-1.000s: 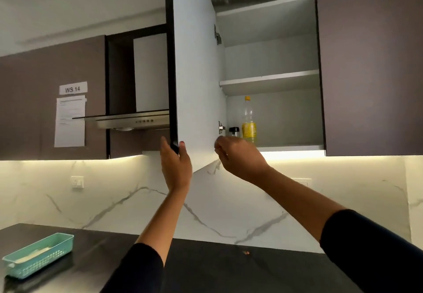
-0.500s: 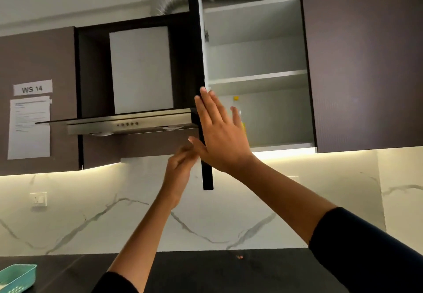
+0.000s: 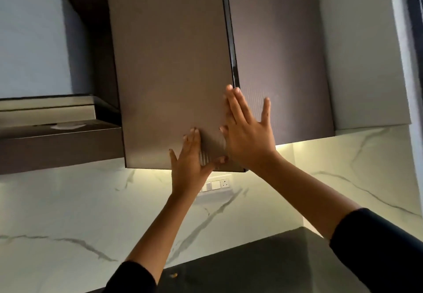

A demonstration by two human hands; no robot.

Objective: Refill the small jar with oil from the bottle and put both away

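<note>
The brown cabinet door (image 3: 169,68) is pressed by the flat, spread-fingered left hand (image 3: 190,157) and right hand (image 3: 248,132) near its lower right corner (nothing is gripped), and the jar and bottle cannot be seen.

Kitchen corner under brown wall cabinets

Warm strip light is glowing beneath the cabinets (image 3: 274,63) onto a white marble backsplash (image 3: 68,212); a range hood (image 3: 45,114) is sitting left, sockets (image 3: 217,185) mid-wall, dark counter (image 3: 263,265) below.
</note>
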